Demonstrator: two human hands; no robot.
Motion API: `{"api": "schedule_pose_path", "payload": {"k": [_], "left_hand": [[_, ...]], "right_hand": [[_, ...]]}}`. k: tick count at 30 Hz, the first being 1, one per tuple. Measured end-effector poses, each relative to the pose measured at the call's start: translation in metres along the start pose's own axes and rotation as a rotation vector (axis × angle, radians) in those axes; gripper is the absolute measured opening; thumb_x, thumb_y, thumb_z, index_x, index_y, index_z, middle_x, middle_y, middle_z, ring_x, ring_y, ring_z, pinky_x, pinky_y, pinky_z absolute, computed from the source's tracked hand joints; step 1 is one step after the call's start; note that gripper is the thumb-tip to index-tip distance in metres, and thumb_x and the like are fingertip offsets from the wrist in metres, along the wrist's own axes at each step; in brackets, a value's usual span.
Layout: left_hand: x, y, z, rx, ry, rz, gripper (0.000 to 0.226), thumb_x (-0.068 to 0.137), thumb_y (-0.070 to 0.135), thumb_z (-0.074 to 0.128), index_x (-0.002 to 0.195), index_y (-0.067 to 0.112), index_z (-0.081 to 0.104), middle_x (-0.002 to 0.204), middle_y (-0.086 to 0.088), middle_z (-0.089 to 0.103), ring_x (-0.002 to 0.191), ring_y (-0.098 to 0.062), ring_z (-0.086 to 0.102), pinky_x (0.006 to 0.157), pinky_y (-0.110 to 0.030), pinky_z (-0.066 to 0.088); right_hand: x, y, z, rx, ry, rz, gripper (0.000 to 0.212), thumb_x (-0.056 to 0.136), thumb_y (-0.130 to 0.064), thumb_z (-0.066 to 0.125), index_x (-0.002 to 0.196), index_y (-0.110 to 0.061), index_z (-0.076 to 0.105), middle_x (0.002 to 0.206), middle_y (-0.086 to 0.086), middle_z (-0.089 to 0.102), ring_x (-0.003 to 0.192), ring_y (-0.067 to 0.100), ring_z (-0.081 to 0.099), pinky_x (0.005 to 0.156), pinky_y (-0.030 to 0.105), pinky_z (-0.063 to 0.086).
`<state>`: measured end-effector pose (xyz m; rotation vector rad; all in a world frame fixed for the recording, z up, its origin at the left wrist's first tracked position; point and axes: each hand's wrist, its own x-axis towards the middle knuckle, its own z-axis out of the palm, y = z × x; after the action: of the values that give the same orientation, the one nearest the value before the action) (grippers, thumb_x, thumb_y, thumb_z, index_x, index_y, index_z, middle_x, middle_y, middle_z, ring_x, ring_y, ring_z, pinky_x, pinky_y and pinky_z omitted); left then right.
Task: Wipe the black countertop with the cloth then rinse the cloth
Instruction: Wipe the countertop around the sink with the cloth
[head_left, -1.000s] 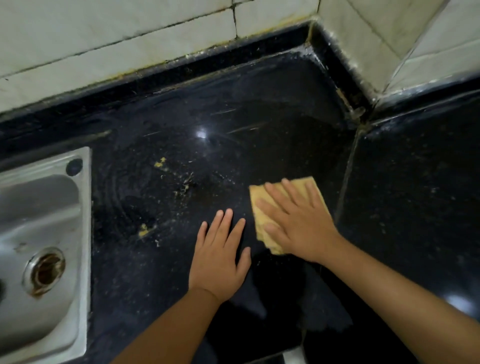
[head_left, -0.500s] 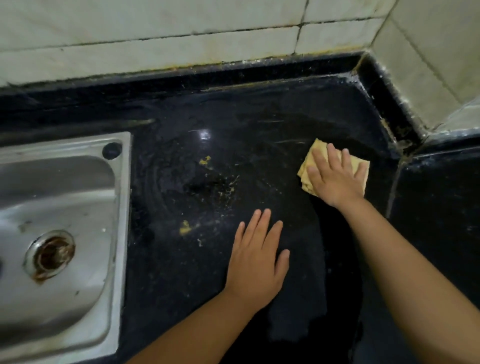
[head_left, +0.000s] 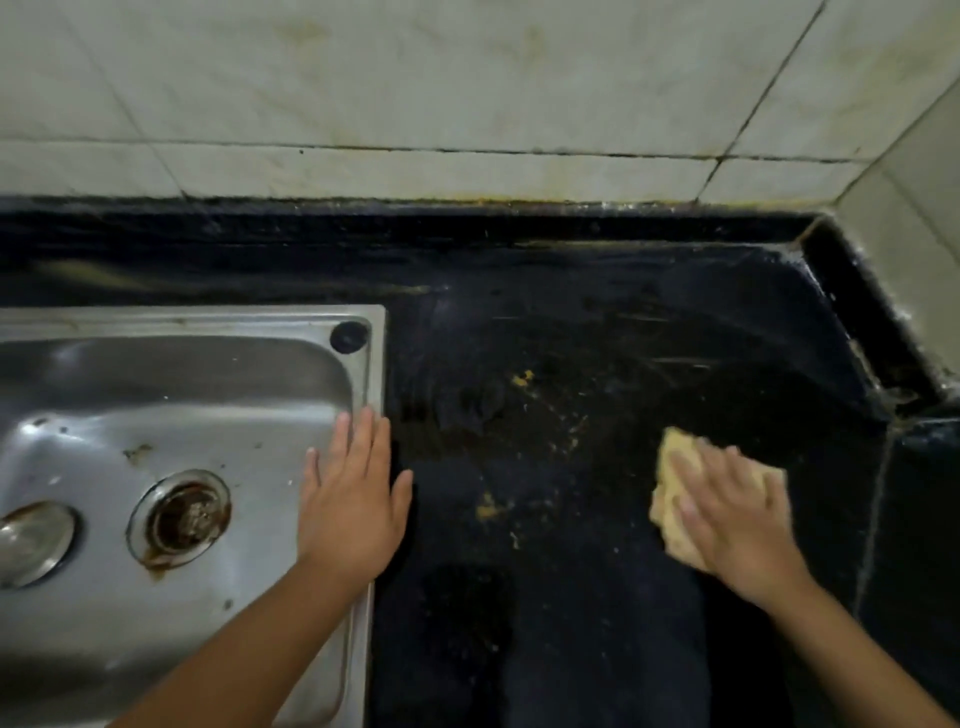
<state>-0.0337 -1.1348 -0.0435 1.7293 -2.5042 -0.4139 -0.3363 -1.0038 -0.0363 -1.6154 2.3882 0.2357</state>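
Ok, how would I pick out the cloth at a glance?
Start at the steel sink, then cross the black countertop towards the tiled corner. The cloth lies flat under the right hand: the only pale yellow, spongy pad, far bigger than the yellow crumbs nearby.

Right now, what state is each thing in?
cloth: flat on the counter, pressed under the right hand
right hand: fingers spread, pressing the cloth
left hand: flat, resting on the sink's right rim
black countertop: dirty, yellow crumbs
sink: no water visible, drain rusty
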Motion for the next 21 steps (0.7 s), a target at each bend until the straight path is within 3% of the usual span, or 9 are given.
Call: {"api": "schedule_pose_path", "payload": {"k": [2, 4, 8, 12, 15, 17, 18, 19, 21], "left_hand": [[0.005, -0.012, 0.000, 0.059, -0.032, 0.021, 0.079, 0.082, 0.051, 0.001, 0.145, 0.009, 0.025, 0.152, -0.003, 0.014, 0.139, -0.018, 0.007, 0.111, -0.050, 0.020], [0.010, -0.017, 0.001, 0.100, -0.100, 0.047, 0.079, 0.083, 0.052, 0.001, 0.147, 0.010, 0.017, 0.156, -0.005, 0.011, 0.143, -0.021, 0.005, 0.113, -0.047, 0.015], [0.010, -0.019, 0.002, 0.023, -0.170, 0.024, 0.095, 0.062, 0.054, -0.022, 0.148, 0.015, -0.008, 0.156, 0.000, -0.012, 0.133, -0.006, -0.023, 0.115, -0.038, -0.004], [0.008, -0.019, 0.005, -0.015, -0.128, 0.045, 0.091, 0.065, 0.053, -0.021, 0.146, 0.015, -0.009, 0.150, 0.005, -0.017, 0.128, -0.004, -0.024, 0.115, -0.037, -0.003], [0.009, -0.021, 0.011, -0.053, -0.097, 0.051, 0.081, 0.070, 0.053, -0.016, 0.141, 0.014, -0.009, 0.141, 0.007, -0.018, 0.130, -0.006, -0.019, 0.114, -0.037, -0.002], [0.009, -0.022, 0.014, -0.019, -0.081, 0.066, 0.075, 0.076, 0.051, -0.010, 0.140, 0.011, -0.005, 0.143, 0.003, -0.012, 0.133, -0.010, -0.013, 0.114, -0.039, 0.003], [0.009, -0.024, 0.016, 0.005, -0.060, 0.079, 0.074, 0.082, 0.048, -0.002, 0.142, 0.007, 0.007, 0.147, -0.002, 0.000, 0.135, -0.015, -0.002, 0.112, -0.042, 0.011], [0.010, -0.026, 0.017, 0.011, -0.044, 0.094, 0.071, 0.087, 0.044, 0.009, 0.141, 0.001, 0.024, 0.148, -0.009, 0.017, 0.135, -0.020, 0.014, 0.108, -0.046, 0.022], [0.011, -0.027, 0.019, 0.021, -0.021, 0.114, 0.063, 0.095, 0.039, 0.018, 0.129, -0.004, 0.049, 0.135, -0.018, 0.048, 0.125, -0.028, 0.043, 0.101, -0.047, 0.032]], "right_hand": [[0.039, 0.006, -0.013, 0.155, -0.002, 0.242, 0.048, 0.100, -0.041, 0.014, 0.147, -0.035, 0.008, 0.158, -0.001, 0.001, 0.145, 0.025, 0.001, 0.113, 0.047, 0.002], [0.074, -0.015, -0.024, 0.209, -0.068, 0.340, 0.051, 0.100, -0.040, 0.016, 0.148, -0.032, 0.002, 0.157, -0.002, -0.012, 0.144, 0.025, -0.012, 0.115, 0.051, -0.004], [0.111, -0.098, -0.028, 0.158, -0.097, 0.163, 0.051, 0.100, -0.042, 0.015, 0.148, -0.032, 0.001, 0.157, -0.002, -0.015, 0.143, 0.025, -0.015, 0.113, 0.054, -0.007], [0.078, -0.158, -0.011, 0.072, -0.055, -0.095, 0.059, 0.092, -0.055, -0.001, 0.147, -0.035, -0.002, 0.157, -0.006, -0.014, 0.143, 0.023, -0.016, 0.112, 0.051, -0.010], [0.021, -0.145, 0.011, 0.016, -0.024, -0.245, 0.078, 0.082, -0.062, -0.018, 0.146, -0.033, 0.016, 0.156, -0.004, 0.015, 0.145, 0.022, -0.001, 0.112, 0.045, -0.006], [-0.014, -0.113, 0.023, -0.025, -0.050, -0.191, 0.061, 0.094, -0.054, -0.003, 0.135, -0.032, 0.036, 0.142, -0.001, 0.046, 0.135, 0.023, 0.025, 0.107, 0.042, 0.007], [-0.025, -0.094, 0.025, -0.027, -0.063, -0.131, 0.056, 0.096, -0.053, 0.001, 0.133, -0.032, 0.038, 0.139, 0.000, 0.049, 0.131, 0.022, 0.029, 0.105, 0.042, 0.010], [-0.030, -0.078, 0.022, -0.009, -0.100, -0.049, 0.059, 0.094, -0.055, 0.000, 0.137, -0.033, 0.034, 0.143, -0.002, 0.044, 0.132, 0.021, 0.026, 0.106, 0.043, 0.011], [-0.021, -0.052, 0.011, 0.036, -0.067, 0.117, 0.065, 0.085, -0.061, -0.006, 0.144, -0.040, 0.010, 0.154, -0.012, 0.010, 0.143, 0.018, 0.005, 0.112, 0.045, 0.002]]}}
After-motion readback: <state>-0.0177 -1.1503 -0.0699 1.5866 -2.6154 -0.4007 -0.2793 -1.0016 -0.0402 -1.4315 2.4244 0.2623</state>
